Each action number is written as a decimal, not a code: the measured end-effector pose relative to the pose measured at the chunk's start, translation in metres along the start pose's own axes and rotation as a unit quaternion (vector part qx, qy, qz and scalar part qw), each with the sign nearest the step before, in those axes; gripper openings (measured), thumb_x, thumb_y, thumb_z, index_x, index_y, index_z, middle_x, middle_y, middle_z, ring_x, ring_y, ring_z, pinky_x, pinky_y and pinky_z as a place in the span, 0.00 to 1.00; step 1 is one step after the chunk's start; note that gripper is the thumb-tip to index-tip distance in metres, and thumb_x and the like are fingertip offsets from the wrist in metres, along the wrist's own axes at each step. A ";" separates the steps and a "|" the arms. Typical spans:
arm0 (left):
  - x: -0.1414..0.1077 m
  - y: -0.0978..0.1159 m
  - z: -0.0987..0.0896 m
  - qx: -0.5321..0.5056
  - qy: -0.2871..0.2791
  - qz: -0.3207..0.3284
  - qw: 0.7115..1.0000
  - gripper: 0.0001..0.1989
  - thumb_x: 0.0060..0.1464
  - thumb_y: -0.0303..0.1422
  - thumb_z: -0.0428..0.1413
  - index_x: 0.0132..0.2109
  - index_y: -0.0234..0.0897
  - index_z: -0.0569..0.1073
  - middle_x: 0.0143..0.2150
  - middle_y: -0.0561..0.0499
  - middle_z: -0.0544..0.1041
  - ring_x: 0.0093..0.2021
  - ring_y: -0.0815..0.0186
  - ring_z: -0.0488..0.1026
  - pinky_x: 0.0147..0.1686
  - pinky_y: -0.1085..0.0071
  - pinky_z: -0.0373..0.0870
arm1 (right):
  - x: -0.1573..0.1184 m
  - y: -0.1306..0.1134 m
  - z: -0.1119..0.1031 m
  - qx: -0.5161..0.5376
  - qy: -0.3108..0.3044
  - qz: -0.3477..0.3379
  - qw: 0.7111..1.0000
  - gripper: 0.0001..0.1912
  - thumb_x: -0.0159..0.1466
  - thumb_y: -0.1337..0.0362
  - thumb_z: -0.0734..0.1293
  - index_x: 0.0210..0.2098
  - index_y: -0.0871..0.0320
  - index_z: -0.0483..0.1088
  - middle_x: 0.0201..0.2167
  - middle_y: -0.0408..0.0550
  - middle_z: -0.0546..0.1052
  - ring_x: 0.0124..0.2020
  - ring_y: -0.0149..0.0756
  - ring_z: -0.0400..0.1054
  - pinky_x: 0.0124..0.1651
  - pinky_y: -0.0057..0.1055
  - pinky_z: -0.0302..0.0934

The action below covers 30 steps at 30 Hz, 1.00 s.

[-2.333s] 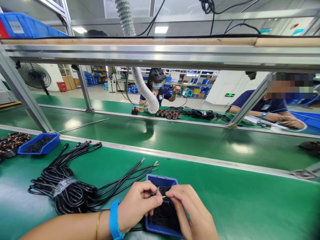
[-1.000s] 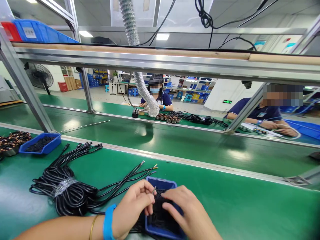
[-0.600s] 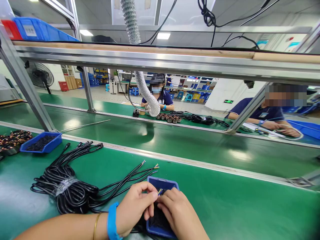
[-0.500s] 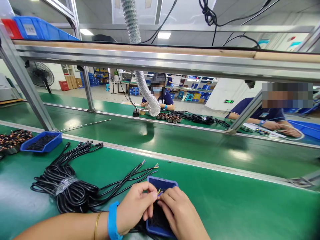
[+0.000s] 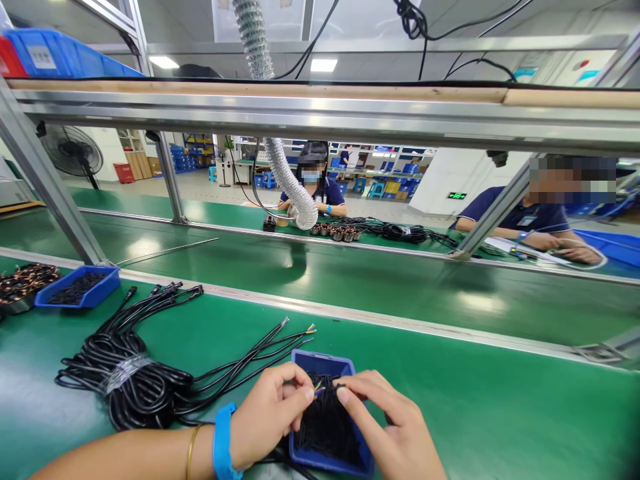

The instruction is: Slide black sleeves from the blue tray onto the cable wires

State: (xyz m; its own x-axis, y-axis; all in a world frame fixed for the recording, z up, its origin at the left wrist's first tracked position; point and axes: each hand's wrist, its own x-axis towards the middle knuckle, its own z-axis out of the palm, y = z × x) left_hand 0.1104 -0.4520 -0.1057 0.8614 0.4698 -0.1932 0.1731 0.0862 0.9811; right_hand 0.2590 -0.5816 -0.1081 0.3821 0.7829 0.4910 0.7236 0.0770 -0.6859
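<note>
Above the left part of a blue bin point(image 5: 367, 460) of small black pieces, my left hand point(image 5: 280, 407) pinches a cable end with thin coloured wires point(image 5: 319, 390) showing past the fingertips. My right hand point(image 5: 385, 413) is over the bin's right side, thumb and index finger pinched together at a small dark piece, a short gap from the wires. To the left lies a coiled bundle of black cables point(image 5: 130, 373), bound with clear wrap, its stripped ends pointing right past the bin's far edge.
Another blue bin point(image 5: 107, 283) of black pieces stands at the left beside copper-wound parts point(image 5: 27, 283). A metal frame point(image 5: 300, 113) crosses above the green bench point(image 5: 500, 413). A flexible duct point(image 5: 285, 173) hangs down. Two people sit across the bench.
My right hand has moved right, away from the wire ends, and its fingertips now pinch over the bin. More of the black pieces shows. The camera view has shifted slightly.
</note>
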 end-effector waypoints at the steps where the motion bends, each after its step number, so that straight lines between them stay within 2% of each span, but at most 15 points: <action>1: 0.000 0.000 0.000 0.001 -0.001 0.002 1.000 0.21 0.53 0.51 0.55 0.36 0.36 0.66 0.18 0.59 0.62 0.19 0.74 0.55 0.20 0.76 0.50 | 0.000 -0.001 0.000 0.002 0.004 -0.003 1.000 0.09 0.67 0.61 0.66 0.35 0.55 0.78 0.33 0.50 0.80 0.34 0.39 0.74 0.38 0.31 0.70; 10: 0.001 -0.002 -0.003 0.005 -0.010 0.012 1.000 0.20 0.53 0.50 0.55 0.37 0.35 0.67 0.19 0.58 0.62 0.20 0.73 0.57 0.20 0.76 0.51 | 0.003 -0.010 0.006 0.018 0.038 -0.034 0.999 0.08 0.66 0.63 0.67 0.32 0.55 0.77 0.30 0.46 0.80 0.30 0.35 0.74 0.35 0.28 0.70; 18: 0.000 -0.001 -0.002 0.011 -0.004 0.011 1.000 0.21 0.52 0.51 0.56 0.36 0.34 0.68 0.19 0.58 0.63 0.19 0.74 0.57 0.20 0.76 0.52 | 0.000 -0.005 0.006 0.008 -0.005 -0.027 1.000 0.07 0.67 0.63 0.67 0.35 0.54 0.77 0.31 0.45 0.80 0.33 0.34 0.74 0.37 0.27 0.69; 24: 0.004 -0.006 -0.001 -0.024 0.008 0.001 1.000 0.25 0.48 0.54 0.59 0.36 0.35 0.68 0.19 0.57 0.65 0.18 0.74 0.59 0.20 0.76 0.55 | 0.002 -0.008 0.007 -0.031 0.036 -0.080 0.996 0.07 0.67 0.65 0.66 0.34 0.56 0.76 0.29 0.45 0.78 0.29 0.34 0.71 0.32 0.28 0.67; 27: 0.004 -0.005 -0.001 -0.027 0.009 0.004 1.000 0.26 0.47 0.55 0.60 0.35 0.34 0.68 0.19 0.57 0.65 0.19 0.73 0.60 0.20 0.77 0.56 | 0.003 -0.008 0.005 -0.022 0.019 -0.057 0.998 0.09 0.67 0.64 0.65 0.33 0.55 0.77 0.28 0.44 0.78 0.29 0.34 0.71 0.33 0.28 0.67; 30: 0.003 -0.004 -0.001 -0.028 -0.001 0.020 0.999 0.26 0.47 0.54 0.60 0.35 0.33 0.69 0.21 0.57 0.65 0.21 0.73 0.62 0.20 0.77 0.57 | 0.002 -0.009 0.006 0.014 -0.043 0.003 0.999 0.12 0.68 0.62 0.64 0.31 0.55 0.77 0.27 0.43 0.78 0.29 0.34 0.72 0.34 0.28 0.67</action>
State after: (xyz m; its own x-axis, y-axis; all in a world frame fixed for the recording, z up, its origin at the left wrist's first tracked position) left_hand 0.1115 -0.4498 -0.1099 0.8677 0.4726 -0.1541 0.1114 0.1171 0.9868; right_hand 0.2502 -0.5773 -0.1045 0.3351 0.8332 0.4400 0.7047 0.0883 -0.7040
